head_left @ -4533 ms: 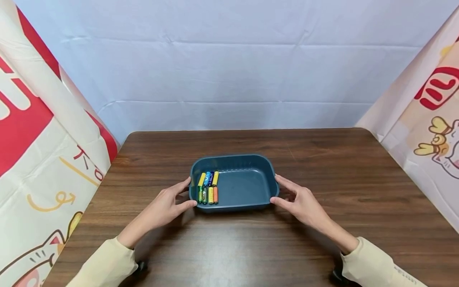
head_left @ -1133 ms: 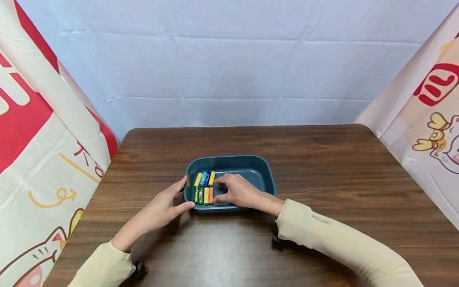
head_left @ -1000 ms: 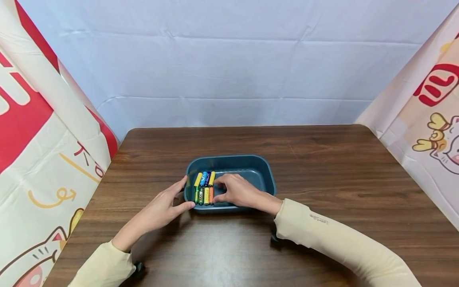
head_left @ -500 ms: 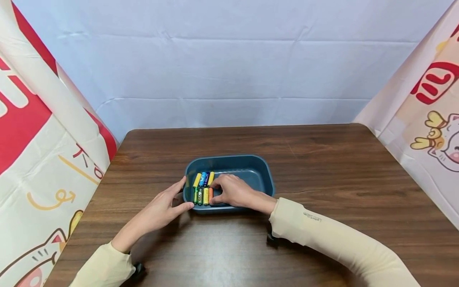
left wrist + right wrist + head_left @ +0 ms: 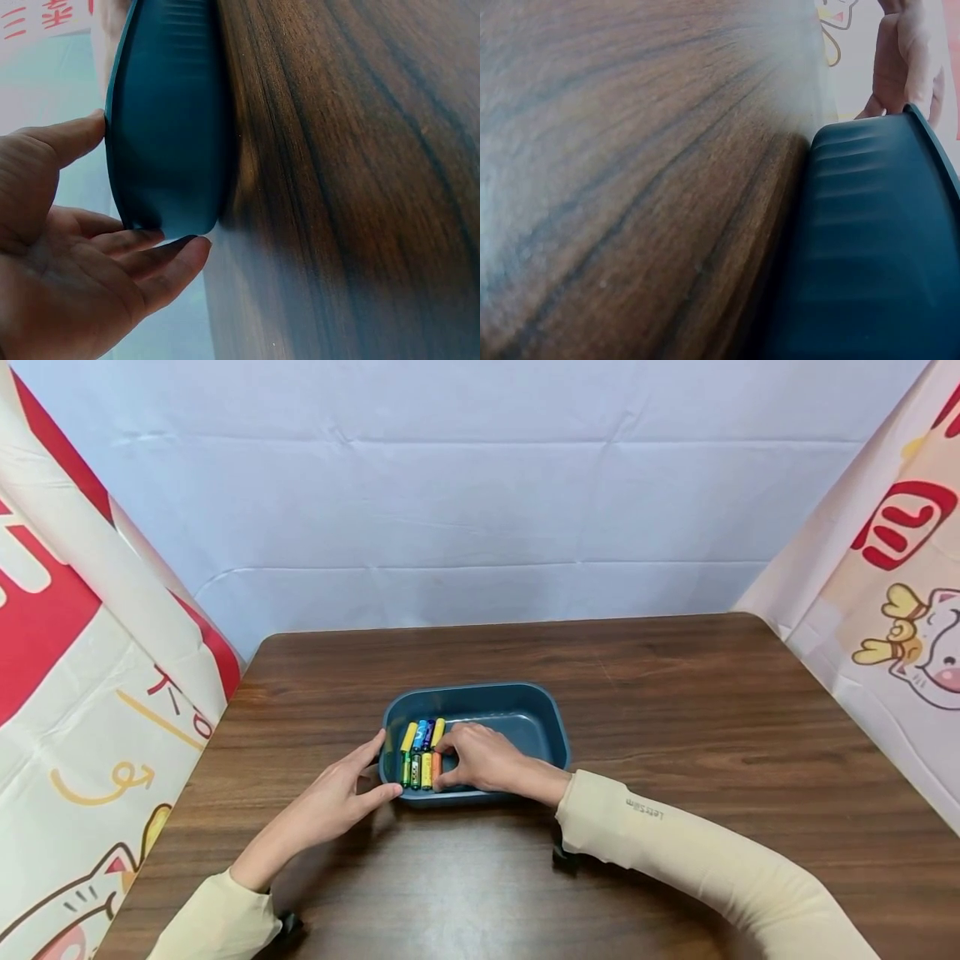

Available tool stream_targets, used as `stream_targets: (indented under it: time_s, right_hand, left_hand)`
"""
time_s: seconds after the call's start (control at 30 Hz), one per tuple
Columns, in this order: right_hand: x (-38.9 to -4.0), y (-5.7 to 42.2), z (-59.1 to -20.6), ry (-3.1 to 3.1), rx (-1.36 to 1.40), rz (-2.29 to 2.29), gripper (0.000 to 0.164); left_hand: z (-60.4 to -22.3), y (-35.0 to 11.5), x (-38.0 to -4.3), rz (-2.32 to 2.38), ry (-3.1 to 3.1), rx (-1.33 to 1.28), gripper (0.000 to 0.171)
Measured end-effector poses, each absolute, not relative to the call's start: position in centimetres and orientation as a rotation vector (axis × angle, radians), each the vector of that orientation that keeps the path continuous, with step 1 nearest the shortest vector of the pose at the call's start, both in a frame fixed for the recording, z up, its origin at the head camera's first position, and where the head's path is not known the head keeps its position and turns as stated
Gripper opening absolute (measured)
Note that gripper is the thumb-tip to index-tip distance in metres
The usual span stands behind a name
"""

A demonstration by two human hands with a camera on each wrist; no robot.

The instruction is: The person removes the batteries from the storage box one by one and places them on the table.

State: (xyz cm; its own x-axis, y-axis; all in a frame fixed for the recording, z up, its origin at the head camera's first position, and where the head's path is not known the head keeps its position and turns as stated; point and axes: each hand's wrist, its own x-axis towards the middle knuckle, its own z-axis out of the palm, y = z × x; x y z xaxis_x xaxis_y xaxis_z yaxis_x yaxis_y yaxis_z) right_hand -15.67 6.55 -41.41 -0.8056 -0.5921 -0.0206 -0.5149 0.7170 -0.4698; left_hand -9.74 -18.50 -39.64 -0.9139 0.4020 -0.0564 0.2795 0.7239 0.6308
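Several small batteries lie in two rows at the left end of a dark blue plastic basin (image 5: 480,795). In back are yellow, light blue (image 5: 419,735) and dark blue ones; green, black, yellow and orange ones form the front row. My left hand (image 5: 341,793) holds the basin's near left corner, thumb at the rim and fingertips against its end wall, as the left wrist view also shows. Reaching inside, my right hand (image 5: 483,760) has its thumb and fingertips around the ends of the orange battery (image 5: 437,767), partly covering it. The right wrist view leaves this hand out.
The basin stands on a brown wooden table (image 5: 675,710). A pale cloth (image 5: 480,502) hangs behind, with printed cloths (image 5: 900,635) at both sides. In the right wrist view, the basin's ribbed outer wall (image 5: 870,247) fills the right side.
My right hand left the basin's right end, reached in and moved left until its fingertips met the orange battery. The left hand stayed on the basin. The batteries keep their rows.
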Motion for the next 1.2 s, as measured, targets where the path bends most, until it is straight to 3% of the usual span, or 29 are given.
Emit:
stream_targets:
  time_s: [0.53, 1.2]
  right_hand:
    - [-15.64, 6.10, -41.40, 2.771, -0.893, -0.581, 0.049]
    - [-15.69, 6.52, -40.99, 2.753, -0.899, -0.562, 0.042]
  left_hand:
    - [-39.90, -18.72, -9.82, 0.975, 2.735, 0.558, 0.082]
    - [-39.81, -18.57, -9.88, 0.990, 2.730, 0.549, 0.084]
